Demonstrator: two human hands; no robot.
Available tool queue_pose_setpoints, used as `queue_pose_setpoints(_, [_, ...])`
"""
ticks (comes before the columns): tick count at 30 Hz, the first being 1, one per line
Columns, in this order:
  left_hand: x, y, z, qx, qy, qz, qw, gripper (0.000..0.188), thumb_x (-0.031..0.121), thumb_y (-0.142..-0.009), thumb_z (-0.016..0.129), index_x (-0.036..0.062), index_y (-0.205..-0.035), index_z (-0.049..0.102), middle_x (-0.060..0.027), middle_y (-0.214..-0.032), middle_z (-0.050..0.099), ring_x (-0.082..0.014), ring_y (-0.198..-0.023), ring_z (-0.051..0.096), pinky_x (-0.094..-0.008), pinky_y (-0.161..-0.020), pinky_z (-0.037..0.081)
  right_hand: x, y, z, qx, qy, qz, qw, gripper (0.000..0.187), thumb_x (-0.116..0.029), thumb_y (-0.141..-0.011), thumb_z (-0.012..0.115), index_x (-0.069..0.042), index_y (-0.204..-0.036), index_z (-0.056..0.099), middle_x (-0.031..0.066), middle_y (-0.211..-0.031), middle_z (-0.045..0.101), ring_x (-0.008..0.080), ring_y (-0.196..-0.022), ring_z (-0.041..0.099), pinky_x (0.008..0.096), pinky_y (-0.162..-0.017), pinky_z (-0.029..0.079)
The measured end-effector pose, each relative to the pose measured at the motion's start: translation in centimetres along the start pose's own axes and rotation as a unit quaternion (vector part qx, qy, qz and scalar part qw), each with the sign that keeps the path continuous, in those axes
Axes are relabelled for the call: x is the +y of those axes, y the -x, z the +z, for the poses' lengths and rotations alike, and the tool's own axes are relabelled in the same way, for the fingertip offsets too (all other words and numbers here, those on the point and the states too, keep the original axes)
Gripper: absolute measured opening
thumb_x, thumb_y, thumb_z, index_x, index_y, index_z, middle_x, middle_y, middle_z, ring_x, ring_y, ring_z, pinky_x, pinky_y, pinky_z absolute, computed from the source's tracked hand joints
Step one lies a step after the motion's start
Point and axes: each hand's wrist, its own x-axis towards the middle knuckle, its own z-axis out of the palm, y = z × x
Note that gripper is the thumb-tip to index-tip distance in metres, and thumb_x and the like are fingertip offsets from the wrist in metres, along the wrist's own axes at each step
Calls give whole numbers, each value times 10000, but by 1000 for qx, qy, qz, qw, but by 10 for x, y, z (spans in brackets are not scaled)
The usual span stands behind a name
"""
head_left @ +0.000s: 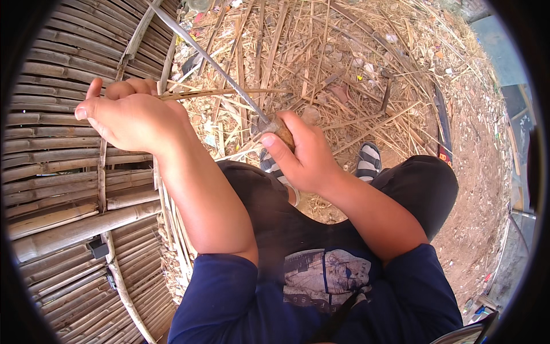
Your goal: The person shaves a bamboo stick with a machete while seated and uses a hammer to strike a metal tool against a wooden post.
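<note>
Clearly, the right hand [306,152], near the middle of the frame, is closed around the wooden handle [281,131] of a long knife [229,78], thumb laid along the near side. The knife's long axis runs on a steep diagonal: the handle lies just above centre, and the narrow grey blade points up and to the left, reaching the top edge of the frame (its tip is hard to make out there).

At the upper left, the left hand [134,117] is raised with its fingers partly curled. A thin bamboo strip [200,93] extends from beside it toward the right, its long axis nearly level, the free end pointing right of the blade. Whether the fingers close on the strip, I cannot tell; the hand itself hides that part. Strip and blade cross in view above the right hand, though contact between them is unclear.

Slatted bamboo panelling [63,132] fills the left side. Straw and split pieces [332,51] litter the ground across the top, with a dark, slim-handled tool [387,94] lying at upper right. Striped sandals [368,162] show below, beside dark trousers [424,189].
</note>
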Motion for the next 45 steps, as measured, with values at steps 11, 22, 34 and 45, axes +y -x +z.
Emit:
queue_pose_setpoints(11, [3, -5, 0, 39, -15, -43, 998, 486, 406, -1113, 211, 29, -1077, 514, 15, -603, 298, -144, -527, 233, -320, -519, 257, 42, 1, 14, -55, 81, 68, 993, 380, -338, -984, 622, 33, -1044, 567, 191, -672, 626, 376, -615, 645, 429, -573, 477])
queue_pose_setpoints(22, [6, 6, 3, 10, -10, -32, 999, 493, 412, -1113, 202, 35, -1046, 513, 14, -588, 275, -146, -526, 227, -315, -526, 267, 63, 5, 20, -40, 142, 107, 983, 442, -383, -977, 620, 41, -1081, 555, 264, -679, 618, 446, -683, 647, 498, -618, 495])
queue_pose_setpoints(34, [-1, -3, 1, 8, 5, -16, 1000, 514, 435, -1113, 221, 30, -1035, 527, 23, -534, 284, -119, -494, 225, -306, -490, 260, 23, 6, 12, -39, 71, 41, 996, 380, -350, -984, 611, 17, -1064, 556, 248, -756, 650, 439, -695, 654, 506, -647, 499])
queue_pose_setpoints(45, [3, 5, 2, 17, -15, -28, 999, 514, 414, -1112, 192, 35, -1037, 531, 18, -593, 301, -135, -520, 259, -312, -506, 271, 120, 4, 5, 69, 87, 269, 957, 441, -425, -1009, 551, -9, -1134, 625, 186, -850, 696, 345, -827, 700, 433, -764, 517])
